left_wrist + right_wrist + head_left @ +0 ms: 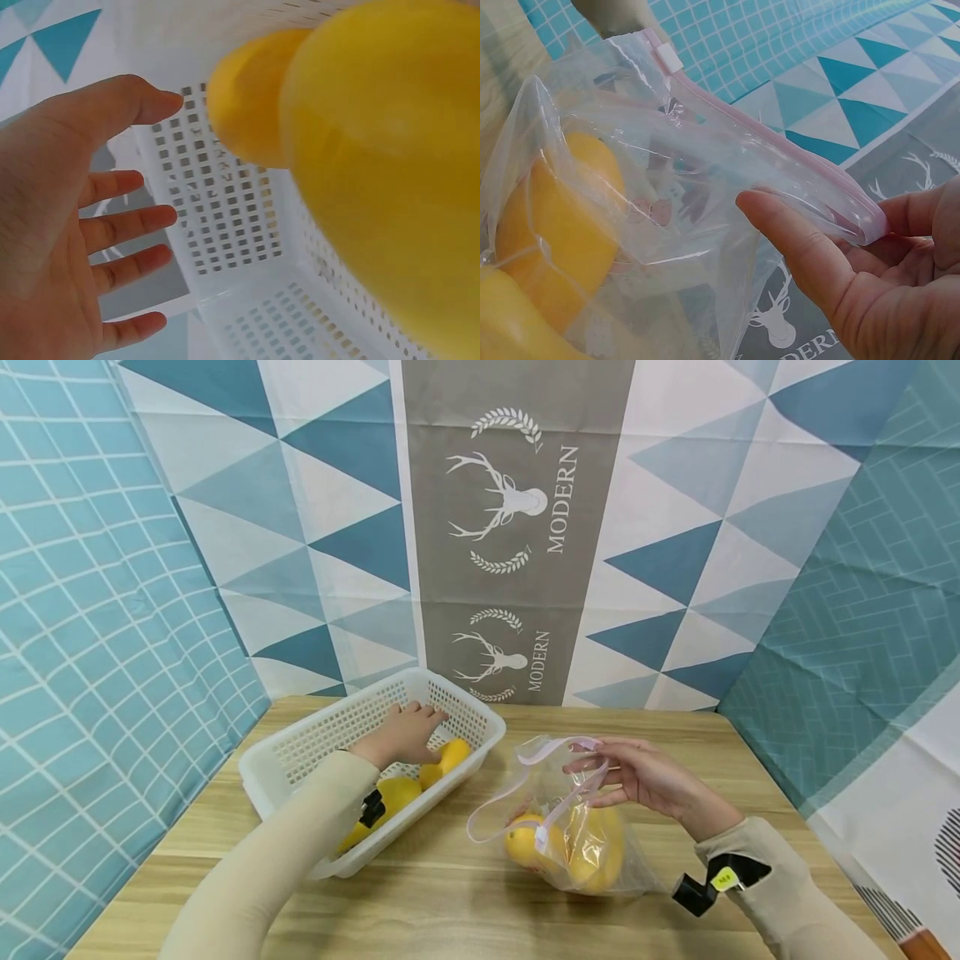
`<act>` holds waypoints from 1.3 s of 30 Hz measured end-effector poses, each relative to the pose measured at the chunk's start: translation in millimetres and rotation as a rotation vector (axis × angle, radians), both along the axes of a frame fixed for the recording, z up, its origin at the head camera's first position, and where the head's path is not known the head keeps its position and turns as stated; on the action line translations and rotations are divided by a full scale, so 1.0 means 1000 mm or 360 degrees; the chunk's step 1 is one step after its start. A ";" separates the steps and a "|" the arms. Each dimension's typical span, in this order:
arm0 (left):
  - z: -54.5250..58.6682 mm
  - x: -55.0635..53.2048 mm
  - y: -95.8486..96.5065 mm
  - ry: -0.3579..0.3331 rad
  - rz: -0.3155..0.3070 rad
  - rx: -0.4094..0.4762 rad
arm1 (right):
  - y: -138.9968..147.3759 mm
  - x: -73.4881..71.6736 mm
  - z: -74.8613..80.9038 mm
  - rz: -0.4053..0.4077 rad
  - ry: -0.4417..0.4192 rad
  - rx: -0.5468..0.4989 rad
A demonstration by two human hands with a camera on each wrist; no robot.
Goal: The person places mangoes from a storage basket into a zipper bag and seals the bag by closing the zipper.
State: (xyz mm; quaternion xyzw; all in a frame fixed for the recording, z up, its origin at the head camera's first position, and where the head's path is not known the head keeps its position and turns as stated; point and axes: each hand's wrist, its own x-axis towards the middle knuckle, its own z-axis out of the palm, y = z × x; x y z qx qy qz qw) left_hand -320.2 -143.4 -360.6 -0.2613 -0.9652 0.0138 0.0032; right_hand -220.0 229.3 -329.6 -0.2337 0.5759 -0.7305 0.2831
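Observation:
A clear slider zip bag [555,827] with a pale pink closure stands on the table, mouth open, with yellow fruits [562,232] inside that look like mangoes. At the rim's far corner, my right hand [637,777] holds the bag by curled fingers; its thumb lies along the film in the right wrist view. My left hand [401,735] reaches into a white plastic basket [300,752], fingers spread and grasping nothing. Close by it, several yellow fruits [397,795] lie along the basket's near side. One large yellow fruit [390,165] fills much of the left wrist view.
The basket, with perforated walls, stands at the left of the wooden table [420,910], its far end near the patterned backdrop [517,635]. Blue tiled-print cloth [82,610] borders the left side, and green cloth [855,635] hangs at the right.

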 end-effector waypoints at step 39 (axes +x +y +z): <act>-0.050 -0.017 -0.013 -0.0083 -0.0080 -0.0031 | 0.000 0.001 0.000 -0.0036 0.0002 0.0044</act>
